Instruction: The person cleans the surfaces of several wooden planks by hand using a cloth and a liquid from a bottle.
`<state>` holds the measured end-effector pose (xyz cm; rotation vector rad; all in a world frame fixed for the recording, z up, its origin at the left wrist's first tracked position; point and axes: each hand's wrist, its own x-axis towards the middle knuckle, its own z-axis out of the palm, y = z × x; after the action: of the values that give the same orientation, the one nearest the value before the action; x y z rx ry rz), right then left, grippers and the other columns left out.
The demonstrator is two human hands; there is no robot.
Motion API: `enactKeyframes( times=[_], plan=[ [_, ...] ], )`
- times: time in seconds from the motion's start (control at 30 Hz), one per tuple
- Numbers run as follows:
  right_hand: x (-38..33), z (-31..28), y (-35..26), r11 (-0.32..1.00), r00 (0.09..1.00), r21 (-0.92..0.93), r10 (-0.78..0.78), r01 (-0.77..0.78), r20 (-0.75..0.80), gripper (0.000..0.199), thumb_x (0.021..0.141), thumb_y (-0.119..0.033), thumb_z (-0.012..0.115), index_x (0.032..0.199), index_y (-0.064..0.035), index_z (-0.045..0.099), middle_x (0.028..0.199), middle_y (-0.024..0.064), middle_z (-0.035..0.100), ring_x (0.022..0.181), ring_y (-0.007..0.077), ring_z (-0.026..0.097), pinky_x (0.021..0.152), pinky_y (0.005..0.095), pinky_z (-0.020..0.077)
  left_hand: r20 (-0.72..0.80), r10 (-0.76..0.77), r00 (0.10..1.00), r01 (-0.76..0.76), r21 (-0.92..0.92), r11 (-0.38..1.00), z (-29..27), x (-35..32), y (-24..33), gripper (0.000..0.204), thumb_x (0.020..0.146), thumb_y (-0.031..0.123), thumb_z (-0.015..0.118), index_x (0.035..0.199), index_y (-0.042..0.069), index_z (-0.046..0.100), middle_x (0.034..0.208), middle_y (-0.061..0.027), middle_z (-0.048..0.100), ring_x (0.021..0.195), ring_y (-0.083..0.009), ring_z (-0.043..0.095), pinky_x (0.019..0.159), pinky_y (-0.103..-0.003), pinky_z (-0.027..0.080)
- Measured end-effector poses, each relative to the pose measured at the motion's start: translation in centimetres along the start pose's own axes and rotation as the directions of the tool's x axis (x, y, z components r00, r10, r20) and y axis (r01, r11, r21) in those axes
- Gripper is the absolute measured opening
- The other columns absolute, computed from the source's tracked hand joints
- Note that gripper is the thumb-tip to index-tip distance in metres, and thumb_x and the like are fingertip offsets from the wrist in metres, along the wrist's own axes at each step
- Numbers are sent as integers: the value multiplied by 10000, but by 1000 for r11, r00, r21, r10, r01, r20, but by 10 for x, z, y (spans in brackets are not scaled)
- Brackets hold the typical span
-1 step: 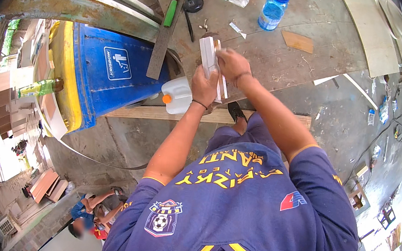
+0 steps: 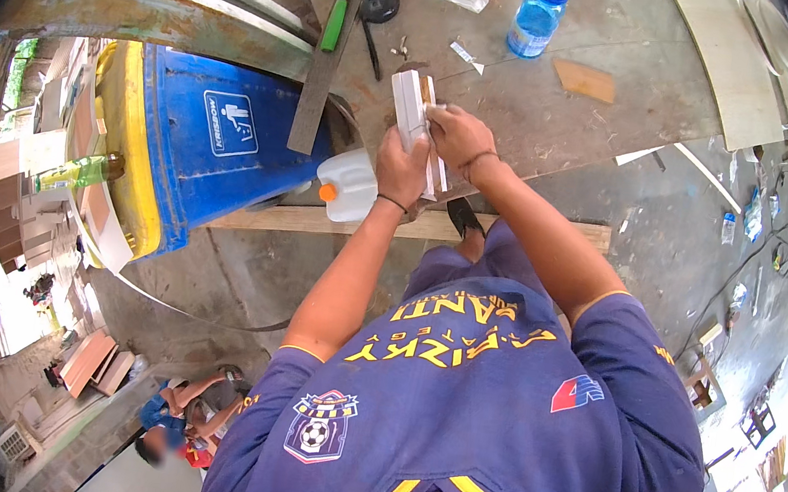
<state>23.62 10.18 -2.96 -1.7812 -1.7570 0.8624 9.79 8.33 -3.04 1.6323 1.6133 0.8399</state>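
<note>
Hands meet at the near edge of the worn wooden tabletop (image 2: 547, 117) — the left hand (image 2: 402, 166) has its grip clenched around the lower part of a small stack of pale flat wooden strips (image 2: 411, 110), held upright on edge, while the right hand (image 2: 459, 136) pinches the stack's side with its fingers closed on it. Below the strips and to their left sits a white plastic jug with an orange cap (image 2: 347, 186). Beyond the strips stands a blue-capped clear plastic bottle (image 2: 539, 13); further left of them lies a blue drum with a yellow rim (image 2: 190, 142).
</note>
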Motion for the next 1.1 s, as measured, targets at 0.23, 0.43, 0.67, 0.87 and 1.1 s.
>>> enactKeyframes(
  times=[0.23,0.43,0.67,0.87,1.1],
  plan=[
    [52,-11,0,1000,994,-22,-21,18,-104,242,868,-258,478,1036,-191,639,983,118,616,909,336,617,766,439,505,7,38,999,-38,-24,999,2,7,10,369,805,293,564,961,-42,557,871,-247,592,843,-423,573,758,-468,441],
    [-25,-6,-8,999,998,19,49,-50,32,218,847,-243,506,1005,-169,637,960,127,611,892,341,619,742,442,505,27,-6,1000,8,-86,996,1,4,-2,373,809,298,563,970,-39,559,884,-252,605,848,-414,589,745,-465,448],
    [51,-1,-4,997,997,-24,-76,76,-17,196,827,-243,518,959,-183,649,978,104,631,895,329,626,752,441,503,-17,-92,996,93,21,995,2,33,5,386,826,312,569,942,-55,550,876,-258,613,833,-409,602,730,-461,457],
    [106,-9,-11,1000,1000,7,-8,8,-3,239,836,-282,506,979,-190,674,995,128,659,954,329,618,806,428,495,-45,-58,997,58,7,998,5,35,2,356,841,274,571,924,-71,545,876,-254,620,828,-385,604,752,-421,454],
    [108,-37,18,924,944,372,197,-88,-265,307,839,-322,568,1017,-82,639,1006,196,641,953,383,601,815,426,479,6,-140,990,140,-107,984,-11,35,-9,357,865,278,522,934,-72,542,862,-222,628,800,-289,614,753,-382,458]
  ],
)
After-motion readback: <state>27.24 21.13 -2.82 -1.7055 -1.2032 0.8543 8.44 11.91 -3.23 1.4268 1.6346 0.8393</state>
